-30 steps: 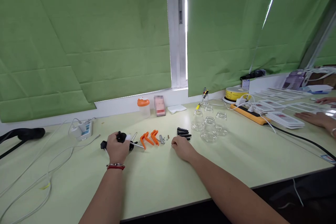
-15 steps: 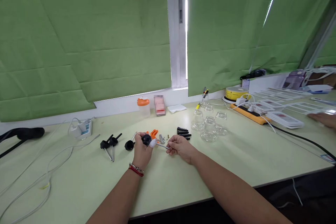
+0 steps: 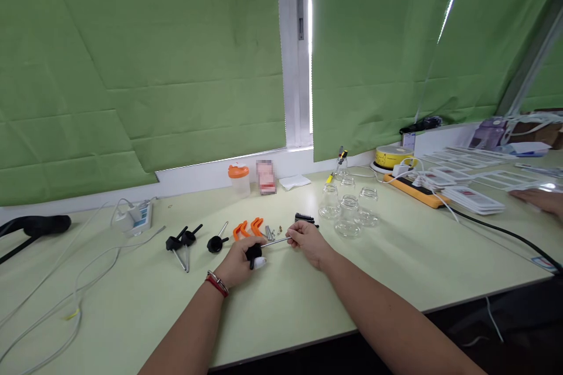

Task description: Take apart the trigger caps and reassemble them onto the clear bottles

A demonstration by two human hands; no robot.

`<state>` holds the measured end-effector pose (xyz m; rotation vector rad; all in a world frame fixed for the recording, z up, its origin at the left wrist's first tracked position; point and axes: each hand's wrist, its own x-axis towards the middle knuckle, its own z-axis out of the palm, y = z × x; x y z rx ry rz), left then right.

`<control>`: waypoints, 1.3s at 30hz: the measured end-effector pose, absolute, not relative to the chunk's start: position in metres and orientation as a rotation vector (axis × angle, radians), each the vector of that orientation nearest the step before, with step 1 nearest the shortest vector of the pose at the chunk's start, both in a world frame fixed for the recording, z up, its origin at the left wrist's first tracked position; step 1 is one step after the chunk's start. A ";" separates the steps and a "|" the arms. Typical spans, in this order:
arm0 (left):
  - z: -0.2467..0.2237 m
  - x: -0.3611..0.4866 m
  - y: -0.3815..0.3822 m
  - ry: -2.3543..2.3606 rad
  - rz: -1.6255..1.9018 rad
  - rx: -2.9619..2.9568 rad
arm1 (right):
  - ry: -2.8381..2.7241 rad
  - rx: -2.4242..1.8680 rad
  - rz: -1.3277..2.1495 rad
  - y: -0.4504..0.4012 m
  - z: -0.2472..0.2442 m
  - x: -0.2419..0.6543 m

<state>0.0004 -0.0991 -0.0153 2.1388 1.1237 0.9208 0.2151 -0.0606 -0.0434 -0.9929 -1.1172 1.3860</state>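
My left hand [image 3: 240, 261], with bracelets at the wrist, is closed around a black part [image 3: 254, 252] with a white piece [image 3: 260, 262] beside it. A thin metal rod [image 3: 276, 241] runs rightward from the black part to my right hand [image 3: 307, 241], whose fingertips pinch its end. Orange curved pieces [image 3: 257, 226] lie just beyond my left hand, with small metal parts [image 3: 270, 233] to their right. Black comb-like pieces [image 3: 304, 218] are partly hidden behind my right hand. On the left stands another black part with a rod [image 3: 215, 244].
Several glass jars [image 3: 349, 222] stand right of centre. An orange power strip [image 3: 413, 190], white cards [image 3: 472, 199] and another person's hand [image 3: 539, 199] are farther right. Cables and a white socket block [image 3: 141, 218] lie left. An orange-lidded cup [image 3: 238, 180] stands near the wall.
My left hand has moved slightly down and turned the black part, so the white piece now sits lower. My right hand has shifted slightly right and up, and more of the orange pieces shows.
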 end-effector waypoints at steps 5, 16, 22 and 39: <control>-0.022 0.000 -0.094 1.213 0.838 2.175 | -1.044 -0.943 1.450 -0.056 -0.046 0.219; -0.023 -0.002 -0.092 1.254 0.847 2.241 | -0.986 -0.987 1.579 -0.059 -0.044 0.219; -0.024 -0.002 -0.092 1.241 0.851 2.219 | -0.984 -0.992 1.577 -0.058 -0.045 0.220; -0.023 0.000 -0.094 1.274 0.878 2.204 | -0.994 -0.998 1.527 -0.058 -0.045 0.219</control>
